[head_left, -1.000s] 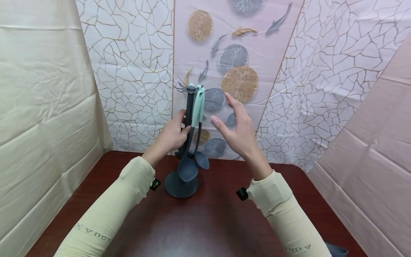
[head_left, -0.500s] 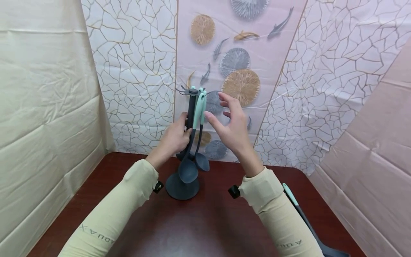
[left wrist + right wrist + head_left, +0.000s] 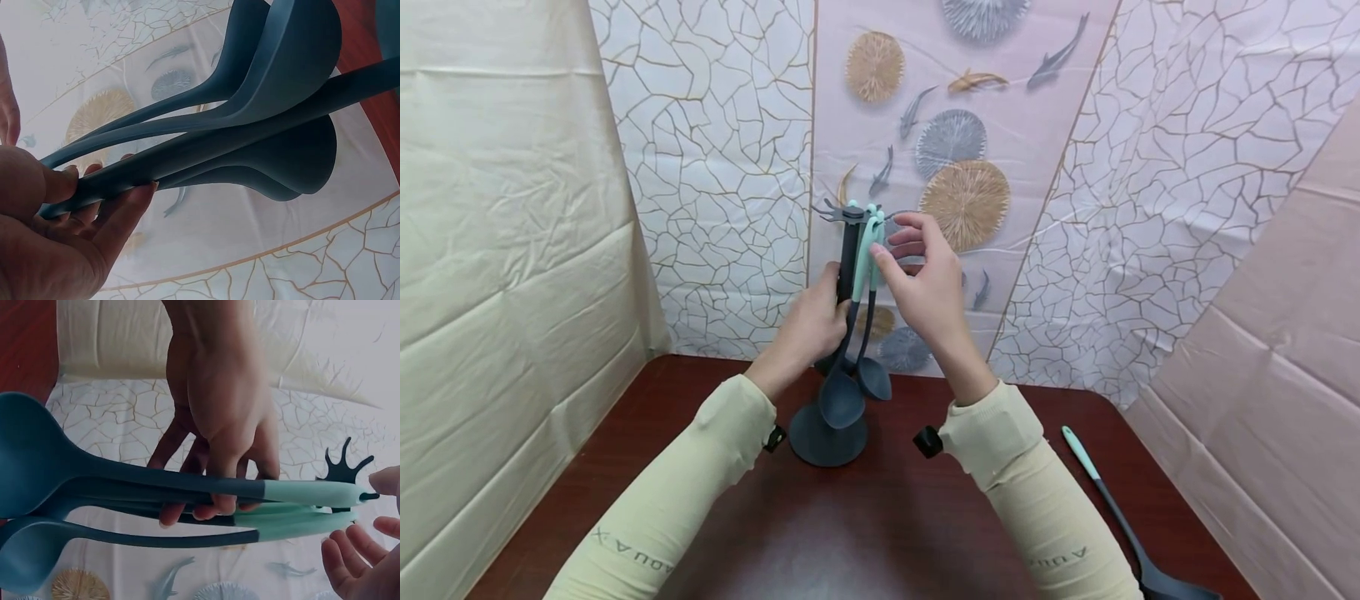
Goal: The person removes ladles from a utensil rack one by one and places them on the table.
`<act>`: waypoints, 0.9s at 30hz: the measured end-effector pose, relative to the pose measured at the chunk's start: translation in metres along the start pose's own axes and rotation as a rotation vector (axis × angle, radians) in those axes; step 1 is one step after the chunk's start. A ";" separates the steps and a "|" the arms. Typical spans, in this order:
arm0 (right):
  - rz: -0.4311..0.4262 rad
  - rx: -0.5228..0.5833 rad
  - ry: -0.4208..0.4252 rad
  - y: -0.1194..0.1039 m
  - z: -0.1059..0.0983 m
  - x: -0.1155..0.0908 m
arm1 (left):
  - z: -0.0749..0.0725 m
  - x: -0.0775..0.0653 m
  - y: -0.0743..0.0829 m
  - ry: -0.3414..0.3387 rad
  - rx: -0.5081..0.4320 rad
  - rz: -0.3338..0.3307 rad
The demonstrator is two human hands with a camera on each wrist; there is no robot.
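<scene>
A dark utensil stand rises from a round base on the table. My left hand grips its pole partway up; the left wrist view shows the thumb and fingers curled round the pole. Several dark utensils with mint handles hang from the stand's pronged top. Of these, one large spoon hangs at the front and a smaller one to its right. My right hand is at the upper mint handles, thumb and fingers spread apart on either side of the handle ends.
On the table's right side lies a long dark utensil with a mint handle, its head cut off by the frame bottom. The dark red table is bordered by patterned cloth behind and plain cloth walls on both sides.
My right hand has moved left to the hanging handles, its fingers bending more. The left hand keeps its grip on the pole. The utensil at the right has come into fuller view.
</scene>
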State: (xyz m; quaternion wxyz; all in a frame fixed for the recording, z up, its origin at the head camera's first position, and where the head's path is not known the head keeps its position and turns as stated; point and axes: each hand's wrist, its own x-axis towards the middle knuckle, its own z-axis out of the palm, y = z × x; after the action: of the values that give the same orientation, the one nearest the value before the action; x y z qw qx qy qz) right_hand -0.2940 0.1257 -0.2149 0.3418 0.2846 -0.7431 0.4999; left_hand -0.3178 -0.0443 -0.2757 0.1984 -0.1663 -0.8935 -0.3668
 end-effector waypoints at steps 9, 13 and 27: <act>0.051 -0.047 -0.014 -0.003 0.013 0.001 | 0.003 -0.002 0.002 0.011 0.038 0.003; 0.048 -0.094 0.003 -0.007 0.015 0.004 | 0.002 -0.001 0.005 -0.002 0.055 -0.002; 0.056 -0.236 -0.014 -0.008 0.020 0.003 | 0.004 -0.002 0.003 0.008 0.071 0.004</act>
State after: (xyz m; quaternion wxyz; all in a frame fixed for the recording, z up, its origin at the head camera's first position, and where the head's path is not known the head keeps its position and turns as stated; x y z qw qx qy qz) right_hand -0.2942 0.1041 -0.2134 0.3536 0.2252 -0.8068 0.4164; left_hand -0.3159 -0.0399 -0.2779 0.2083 -0.1597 -0.9049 -0.3350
